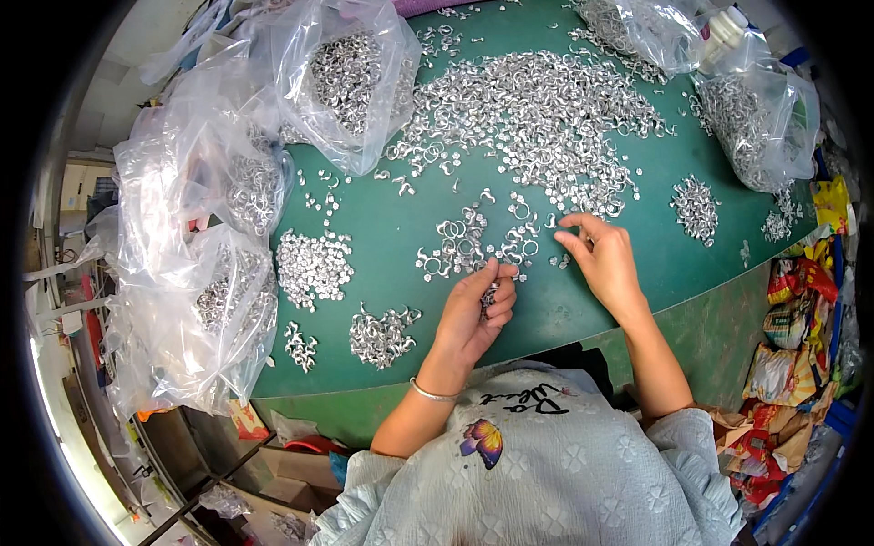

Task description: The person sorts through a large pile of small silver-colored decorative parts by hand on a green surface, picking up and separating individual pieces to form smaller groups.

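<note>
My left hand (472, 314) is curled, palm up, around several small silver metal pieces; some show between the thumb and the fingers. To its right, my right hand (603, 259) hovers low over the table, thumb and forefinger drawn close at a small silver metal piece (551, 221). Just beyond both hands lies a loose cluster of rings and curved silver pieces (462, 244). A much bigger heap of the same kind of silver parts (546, 109) spreads across the far middle.
The green table (437, 364) also bears a pile of small flower-shaped parts (312, 268), a hook-shaped pile (382, 335) and a right-hand pile (695, 209). Clear plastic bags of parts stand at left (173, 273), back (350, 82) and right (760, 123). Colourful packages (787, 355) line the right side.
</note>
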The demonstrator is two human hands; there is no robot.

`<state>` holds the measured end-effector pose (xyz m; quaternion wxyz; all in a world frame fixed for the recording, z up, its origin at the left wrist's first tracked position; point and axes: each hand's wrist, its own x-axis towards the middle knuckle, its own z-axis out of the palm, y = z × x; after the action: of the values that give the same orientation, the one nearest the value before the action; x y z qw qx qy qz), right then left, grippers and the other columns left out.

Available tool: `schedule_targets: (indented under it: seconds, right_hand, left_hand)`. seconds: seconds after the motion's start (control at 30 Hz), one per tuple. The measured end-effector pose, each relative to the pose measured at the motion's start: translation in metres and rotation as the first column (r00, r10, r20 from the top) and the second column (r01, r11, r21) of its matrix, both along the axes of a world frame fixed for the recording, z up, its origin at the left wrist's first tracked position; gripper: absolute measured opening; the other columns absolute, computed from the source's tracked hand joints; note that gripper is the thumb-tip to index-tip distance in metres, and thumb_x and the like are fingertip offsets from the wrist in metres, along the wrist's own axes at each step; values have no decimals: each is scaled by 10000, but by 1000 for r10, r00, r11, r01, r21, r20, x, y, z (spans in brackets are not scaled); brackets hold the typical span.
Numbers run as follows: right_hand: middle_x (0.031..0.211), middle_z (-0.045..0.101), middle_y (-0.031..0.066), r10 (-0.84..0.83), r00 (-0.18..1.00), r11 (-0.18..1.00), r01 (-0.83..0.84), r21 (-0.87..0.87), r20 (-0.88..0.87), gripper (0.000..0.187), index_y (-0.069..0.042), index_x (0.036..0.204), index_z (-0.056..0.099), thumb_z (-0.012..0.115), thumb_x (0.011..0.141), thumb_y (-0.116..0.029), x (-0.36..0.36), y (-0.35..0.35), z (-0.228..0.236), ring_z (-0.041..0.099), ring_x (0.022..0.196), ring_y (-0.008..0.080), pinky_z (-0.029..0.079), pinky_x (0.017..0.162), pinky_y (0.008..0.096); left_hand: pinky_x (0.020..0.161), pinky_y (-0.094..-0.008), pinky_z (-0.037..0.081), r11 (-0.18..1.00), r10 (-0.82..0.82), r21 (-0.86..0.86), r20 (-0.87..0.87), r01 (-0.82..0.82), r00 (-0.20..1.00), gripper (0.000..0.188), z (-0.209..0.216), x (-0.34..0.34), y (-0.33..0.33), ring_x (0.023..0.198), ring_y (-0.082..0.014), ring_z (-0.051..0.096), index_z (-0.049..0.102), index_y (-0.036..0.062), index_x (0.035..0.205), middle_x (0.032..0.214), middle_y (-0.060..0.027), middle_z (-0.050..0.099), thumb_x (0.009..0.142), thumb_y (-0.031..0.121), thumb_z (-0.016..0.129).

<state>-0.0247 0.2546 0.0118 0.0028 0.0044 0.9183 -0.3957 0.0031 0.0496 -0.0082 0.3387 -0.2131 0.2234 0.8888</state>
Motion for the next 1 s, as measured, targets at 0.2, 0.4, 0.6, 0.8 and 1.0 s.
schedule_targets:
  seconds: [0.2, 0.4, 0.6, 0.8, 1.0]
  right_hand:
    - [511, 476, 95, -91, 982, 951, 135, -279, 166, 169, -24, 878, 650, 695, 772, -147, -1, 12, -5, 411, 413, 162, 343, 434, 316]
    - [520, 502, 85, -133, 990, 991, 133, -16, -40, 140, 0, 853, 659, 675, 793, -125, 4, 4, -3, 422, 439, 134, 355, 450, 300]
    - [604, 547, -4, -212, 976, 915, 217, -340, 51, 148, 20, 864, 660, 628, 844, -124, 9, 22, -15, 433, 568, 37, 357, 504, 225]
    - [595, 525, -40, -230, 973, 880, 209, -427, 5, 143, 12, 871, 667, 624, 848, -123, 10, 26, -19, 415, 535, 33, 336, 475, 218]
    - [525, 426, -49, -99, 918, 574, 368, -731, 384, 125, -23, 906, 670, 640, 833, -120, 7, 31, -1, 360, 441, 31, 293, 396, 244]
  left_hand:
    - [510, -224, 430, 968, 146, -235, 221, -92, 964, 344, 37, -11, 20, 616, -135, 515, 563, -30, 1062, 799, -63, 572, 954, 284, 475]
    - [548, -307, 471, 733, -287, -679, -375, -51, 881, 220, 11, -6, 15, 667, -180, 604, 624, -12, 953, 880, -107, 640, 880, 193, 593]
    - [542, -381, 443, 167, -760, -761, -504, -626, 410, 151, 10, -34, 69, 583, -301, 552, 656, 28, 834, 717, -130, 548, 716, 102, 713]
    - [551, -384, 444, 259, -871, -734, -458, -628, 175, 89, -11, -55, 65, 594, -308, 555, 652, 36, 834, 734, -134, 548, 761, 83, 671]
    - [462, -249, 351, 903, -308, -388, -291, 183, 906, 159, 22, -58, 34, 555, -166, 432, 577, -34, 908, 718, -77, 505, 799, 78, 606]
